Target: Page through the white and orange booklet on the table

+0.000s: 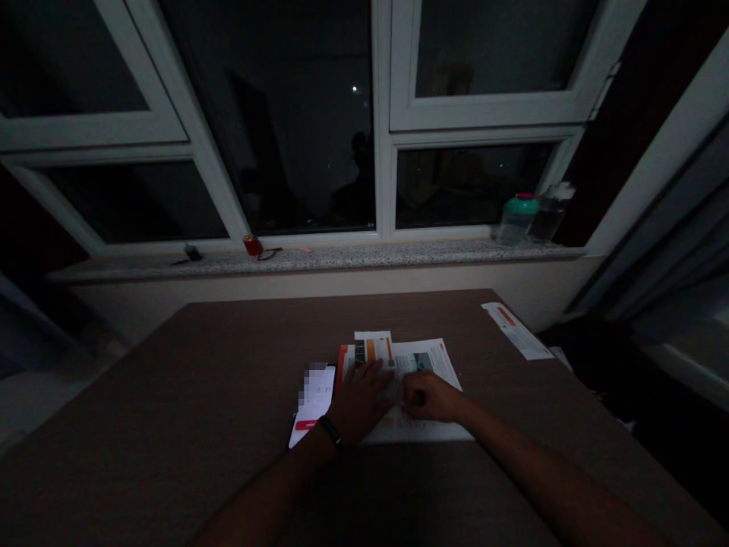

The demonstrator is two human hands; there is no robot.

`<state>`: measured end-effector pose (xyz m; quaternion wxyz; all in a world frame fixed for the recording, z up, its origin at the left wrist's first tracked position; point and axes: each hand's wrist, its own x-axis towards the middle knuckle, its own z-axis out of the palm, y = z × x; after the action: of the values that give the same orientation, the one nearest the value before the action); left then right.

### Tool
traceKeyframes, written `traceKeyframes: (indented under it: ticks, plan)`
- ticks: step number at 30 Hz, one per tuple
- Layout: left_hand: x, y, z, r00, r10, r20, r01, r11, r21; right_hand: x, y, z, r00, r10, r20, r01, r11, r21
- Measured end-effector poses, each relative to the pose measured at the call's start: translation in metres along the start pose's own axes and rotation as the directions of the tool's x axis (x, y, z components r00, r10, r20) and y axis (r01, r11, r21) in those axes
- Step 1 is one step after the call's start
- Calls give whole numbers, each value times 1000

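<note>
Printed paper sheets (446, 366) with orange and dark picture blocks lie on the brown table in front of me. A smaller printed piece (373, 336) rests over their upper left part. My left hand (360, 401), with a dark band on its wrist, presses flat on the papers, fingers spread. Just to its right, my right hand (430, 396) is closed in a pinch over the sheets; what its fingertips hold, if anything, is hidden. A lit phone (310, 414) lies by the papers' left side, close to my left hand.
A torn printed strip (518, 333) lies at the table's right edge. On the granite windowsill (342, 257) stand a teal-lidded bottle (517, 220), a clear bottle (550, 213) and a small red jar (252, 245). Curtains hang at both sides. The room is dim.
</note>
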<state>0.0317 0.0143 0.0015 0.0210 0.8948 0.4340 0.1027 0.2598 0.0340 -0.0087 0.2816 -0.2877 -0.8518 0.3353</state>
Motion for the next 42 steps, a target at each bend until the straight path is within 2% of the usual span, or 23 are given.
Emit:
traceKeyframes:
  ticks: [2, 5, 8, 11, 17, 20, 23, 25, 31, 36, 42]
  plan:
    - [0, 0, -1, 1000, 1, -3, -1, 1000, -1, 0, 0, -1, 1000, 4, -3, -4, 1000, -10]
    - [-1, 1, -2, 1000, 3, -20, -3, 1000, -9, 2, 3, -1, 986, 55, -159, -63, 997, -49]
    - [-1, 4, -6, 1000, -4, -23, 4, 1000, -28, 4, 10, -2, 922, 121, -368, -151, 987, -52]
    - [-2, 9, -10, 1000, 4, -20, -6, 997, -74, 5, 13, -3, 885, 131, -446, -176, 983, -60]
    - [-2, 16, -18, 979, 200, -41, -204, 949, -240, 5, 9, -5, 869, 122, -479, -205, 971, -124]
    - [-1, 13, -16, 988, 125, -90, -144, 960, -239, 5, 8, -5, 873, 139, -468, -234, 961, -150]
    - [0, 7, -10, 985, -79, -153, 47, 979, -198, 5, 7, -6, 895, 133, -426, -227, 957, -179]
    - [0, 3, -6, 971, -170, -168, 137, 972, -192, 5, 5, -7, 914, 129, -386, -216, 958, -191]
    - [1, 2, -3, 968, -173, -180, 130, 965, -227, 5, 3, -8, 921, 131, -368, -203, 965, -166]
    - [0, 5, -8, 974, -118, -193, 42, 932, -360, 5, 3, -8, 907, 153, -392, -209, 972, -105]
    - [-1, 9, -15, 994, -5, -106, -42, 898, -439, 7, 8, -8, 872, 191, -451, -222, 975, -17]
